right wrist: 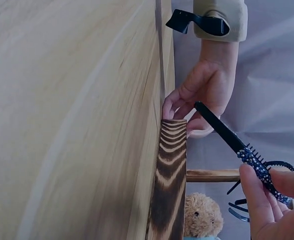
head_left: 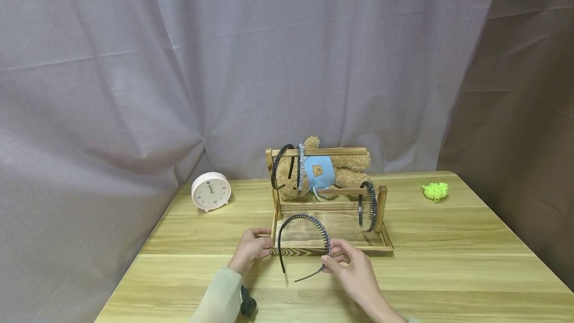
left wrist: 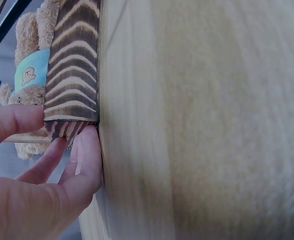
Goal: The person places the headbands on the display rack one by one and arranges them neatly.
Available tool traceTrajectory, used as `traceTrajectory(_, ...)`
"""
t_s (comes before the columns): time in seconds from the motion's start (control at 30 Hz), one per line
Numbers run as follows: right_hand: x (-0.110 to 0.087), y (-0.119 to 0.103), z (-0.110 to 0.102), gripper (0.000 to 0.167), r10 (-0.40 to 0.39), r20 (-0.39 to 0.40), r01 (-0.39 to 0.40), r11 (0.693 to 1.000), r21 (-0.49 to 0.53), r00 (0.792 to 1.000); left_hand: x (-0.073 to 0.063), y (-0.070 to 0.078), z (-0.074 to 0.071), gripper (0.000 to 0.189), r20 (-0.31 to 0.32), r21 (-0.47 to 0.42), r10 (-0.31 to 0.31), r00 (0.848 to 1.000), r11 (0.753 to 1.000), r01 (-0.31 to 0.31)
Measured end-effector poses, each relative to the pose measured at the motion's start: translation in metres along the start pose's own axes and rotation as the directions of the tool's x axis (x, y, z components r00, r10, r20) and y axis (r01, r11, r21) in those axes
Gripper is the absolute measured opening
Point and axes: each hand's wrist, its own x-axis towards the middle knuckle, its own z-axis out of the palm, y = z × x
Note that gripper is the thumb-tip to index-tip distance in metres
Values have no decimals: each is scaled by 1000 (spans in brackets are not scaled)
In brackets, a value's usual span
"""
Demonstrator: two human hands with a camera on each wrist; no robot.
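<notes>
My right hand (head_left: pixel 354 269) pinches a dark toothed headband (head_left: pixel 303 216) by its right side, between thumb and fingers. Beads or stones glitter along the band in the right wrist view. It is held up in front of a wooden rack (head_left: pixel 367 252) with a tray base, its arch upward and its two ends down. At the rack's front left corner, my left hand (head_left: pixel 251 249) holds the striped wood, fingers bent about the corner. On the rack's upper bar hang a black headband (head_left: pixel 275 167) and a silver glittery headband (head_left: pixel 301 173). Another dark headband (head_left: pixel 372 208) hangs from the lower bar.
Behind the rack a teddy bear (head_left: pixel 352 161) in a blue shirt lies on its side. A white round clock (head_left: pixel 211 191) stands at the back left, and a neon green fuzzy bundle (head_left: pixel 435 191) lies at the right. Grey curtain (head_left: pixel 314 64) hangs behind the table.
</notes>
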Motion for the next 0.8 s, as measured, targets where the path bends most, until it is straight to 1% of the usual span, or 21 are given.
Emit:
traceTrajectory(0.1, 1, 0, -1, 31, -20, -36, 18, 999, -40, 999, 0, 0, 0, 49, -2, 3, 3, 1000, 1000, -3)
traceTrajectory(0.23, 2, -1, -4, 32, -52, -69, 43, 991, -124, 996, 1, 0, 0, 49, 0, 3, 8, 1000, 1000, -8)
traceTrajectory(0.43, 4, -1, -8, 30, -87, -80, 76, 988, -131, 993, -1, 1, 1, 49, 3, 2, 6, 1000, 1000, -6)
traceTrajectory(0.6, 6, 2, -9, 32, -171, -124, 142, 967, -211, 977, -2, 2, 1, 48, 5, 8, 17, 1000, 1000, -17)
traceTrajectory(0.67, 7, 3, -9, 33, -197, -134, 165, 963, -214, 971, -2, 2, 0, 48, 5, 12, 15, 1000, 1000, -15)
traceTrajectory(0.8, 8, 5, -9, 33, -215, -143, 187, 964, -189, 966, -2, 2, 0, 49, 4, 19, 7, 1000, 1000, -7)
